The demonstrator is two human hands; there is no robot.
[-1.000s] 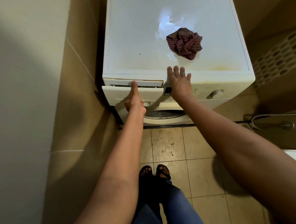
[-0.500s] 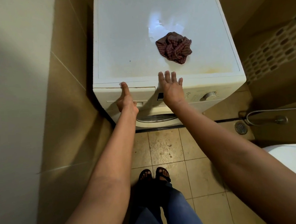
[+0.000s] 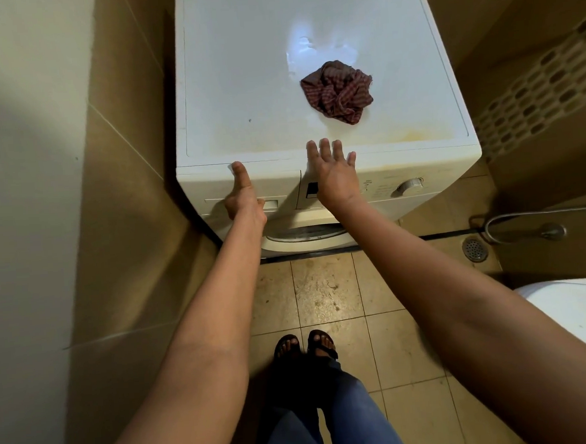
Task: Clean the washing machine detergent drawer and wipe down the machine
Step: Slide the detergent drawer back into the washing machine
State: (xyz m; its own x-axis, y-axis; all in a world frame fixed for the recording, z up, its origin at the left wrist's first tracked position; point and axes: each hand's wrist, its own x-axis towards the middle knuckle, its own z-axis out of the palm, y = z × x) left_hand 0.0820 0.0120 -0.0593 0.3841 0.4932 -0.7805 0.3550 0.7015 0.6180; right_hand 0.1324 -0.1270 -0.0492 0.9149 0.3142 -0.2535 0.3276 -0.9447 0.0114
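Your left hand (image 3: 245,199) hooks curled fingers into the flush detergent drawer (image 3: 275,180), upper centre. Your right hand (image 3: 333,174), spread and empty, braces the washing machine (image 3: 241,70). Pull straight and steadily; the cloth (image 3: 337,92) lies above.

White detergent drawer (image 3: 277,183) in the grip of the left hand (image 3: 244,200); yellow-stained white washing machine (image 3: 241,70) top above; maroon checked cloth (image 3: 338,93) beyond.
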